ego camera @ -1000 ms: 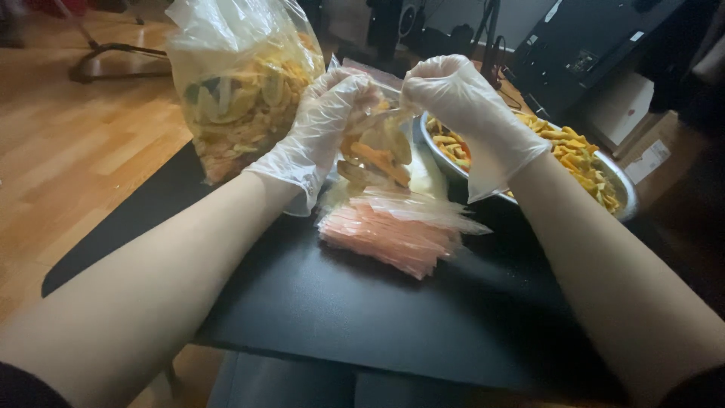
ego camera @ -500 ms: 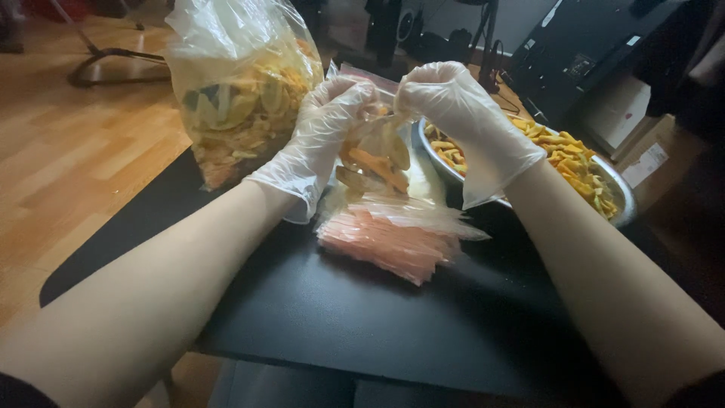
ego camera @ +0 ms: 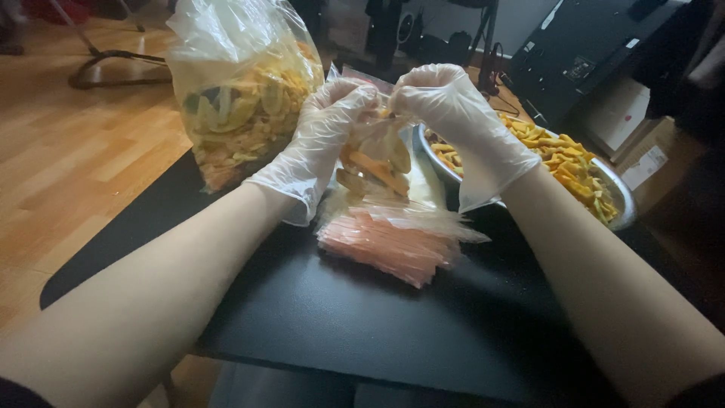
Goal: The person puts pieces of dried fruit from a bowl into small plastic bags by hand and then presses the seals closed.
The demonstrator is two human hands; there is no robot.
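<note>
Small clear pouch (ego camera: 375,162) of dried fruit slices, orange and yellow, 1 count, held above the table at upper centre of the frame, pinched at its top edge between both hands.

Left hand (ego camera: 321,136), in a thin clear glove: fingers curled shut on the pouch's upper left edge. Right hand (ego camera: 453,113), gloved alike: fingers closed on the upper right edge, knuckles toward the camera. The 2 hands nearly touch above the pouch.

Near field: 2 bare forearms run in from the lower corners over the black tabletop (ego camera: 362,325), a matte sheet with a rounded near-left corner.

Middle field: stack of flat pink-tinted bags (ego camera: 393,242), 1 pile, number of bags too many and too thin to tell, lying on the tabletop directly below the pouch, its clear upper ends fanned out. It sits between the 2 wrists.

Further back, left of centre: large clear plastic bag (ego camera: 242,91), 1 count, standing upright, filled with mixed yellow and pale fruit chips, just beside the left hand. Right of centre: metal bowl (ego camera: 619,193), 1 count, heaped with orange-yellow strips, its left part hidden behind the right hand and wrist.

Far field: wooden floor (ego camera: 83,143) at upper left, with a dark chair base on it; dark equipment and a cardboard box (ego camera: 642,151) at upper right. Room dim toward the back.
</note>
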